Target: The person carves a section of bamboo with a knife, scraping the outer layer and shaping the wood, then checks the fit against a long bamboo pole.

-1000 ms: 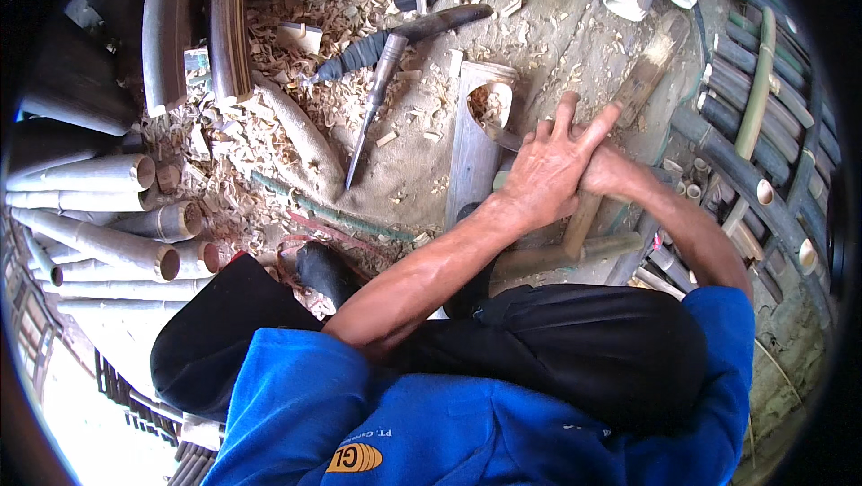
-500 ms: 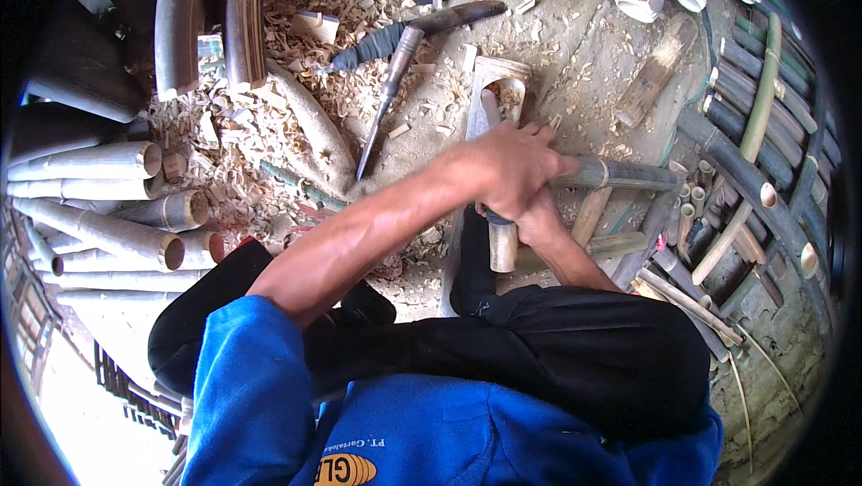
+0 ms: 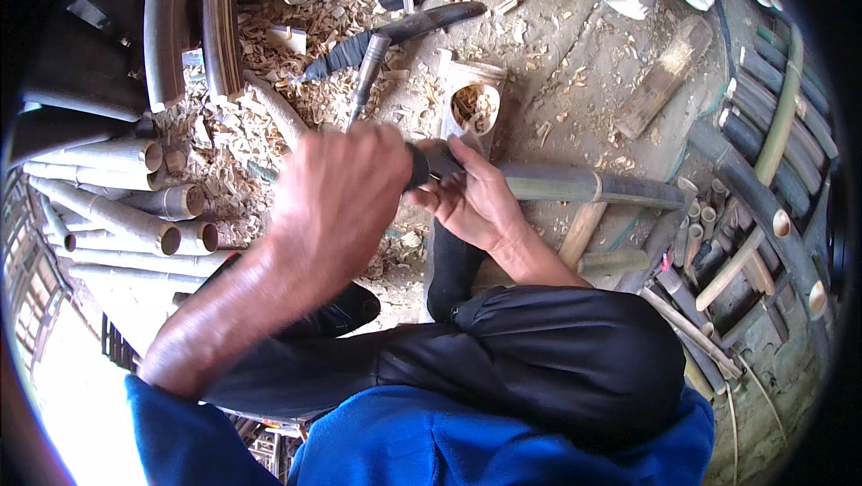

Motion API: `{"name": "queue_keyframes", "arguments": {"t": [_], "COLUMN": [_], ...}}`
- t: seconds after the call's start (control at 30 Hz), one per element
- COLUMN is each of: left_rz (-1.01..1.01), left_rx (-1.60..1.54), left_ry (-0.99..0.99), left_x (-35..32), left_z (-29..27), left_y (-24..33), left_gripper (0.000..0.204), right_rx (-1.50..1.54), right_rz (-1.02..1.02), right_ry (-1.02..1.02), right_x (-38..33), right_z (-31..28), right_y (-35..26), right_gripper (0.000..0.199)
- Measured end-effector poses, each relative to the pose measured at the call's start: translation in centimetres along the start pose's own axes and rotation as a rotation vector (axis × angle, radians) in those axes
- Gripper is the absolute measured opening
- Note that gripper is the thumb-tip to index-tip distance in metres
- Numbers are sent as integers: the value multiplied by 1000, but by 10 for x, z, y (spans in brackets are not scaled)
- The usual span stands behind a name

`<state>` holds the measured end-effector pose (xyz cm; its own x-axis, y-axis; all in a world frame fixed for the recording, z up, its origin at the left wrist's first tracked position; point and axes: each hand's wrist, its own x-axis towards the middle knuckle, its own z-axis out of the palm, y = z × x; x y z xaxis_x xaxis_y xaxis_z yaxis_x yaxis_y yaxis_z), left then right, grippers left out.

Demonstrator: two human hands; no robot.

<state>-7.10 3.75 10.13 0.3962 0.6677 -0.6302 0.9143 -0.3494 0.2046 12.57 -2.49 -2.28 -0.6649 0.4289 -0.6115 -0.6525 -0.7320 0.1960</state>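
Observation:
My left hand is blurred, its fist closed around the handle end of a dark-collared, knife-like tool. My right hand is beside it, thumb and fingers closed on the tool's grey, blade-like part. Most of the tool is hidden by the two hands. Just behind the right hand a greenish bamboo pole extends to the right. Beyond the fingers is a pale hollow bamboo piece, its opening holding wood shavings.
A curved knife with a wrapped handle and a chisel-like tool lie among shavings ahead. Cut bamboo tubes are stacked at left; bamboo poles fill the right. A split bamboo piece lies on the ground.
My left hand has swung left and nearer, from across my right hand. The tool's handle has turned from pointing toward me to pointing left. The view has shifted slightly.

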Motion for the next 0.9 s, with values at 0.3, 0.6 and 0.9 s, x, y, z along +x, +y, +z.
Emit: {"name": "queue_keyframes", "arguments": {"t": [0.3, 0.6, 0.9], "left_rz": [82, -402, -520], "left_rx": [-460, -1042, -1216], "left_ry": [-286, -20, 106], "left_x": [51, -5, -24], "left_z": [22, 138, 143], "left_y": [-77, 100, 80], "left_gripper": [36, 45, 52], "right_rx": [-39, -1055, -1082], "right_rz": [24, 190, 95], "right_ry": [115, 474, 474], "right_x": [20, -21, -15], "right_z": [22, 14, 23], "right_y": [-10, -62, -42], "right_gripper": [33, 34, 32]}}
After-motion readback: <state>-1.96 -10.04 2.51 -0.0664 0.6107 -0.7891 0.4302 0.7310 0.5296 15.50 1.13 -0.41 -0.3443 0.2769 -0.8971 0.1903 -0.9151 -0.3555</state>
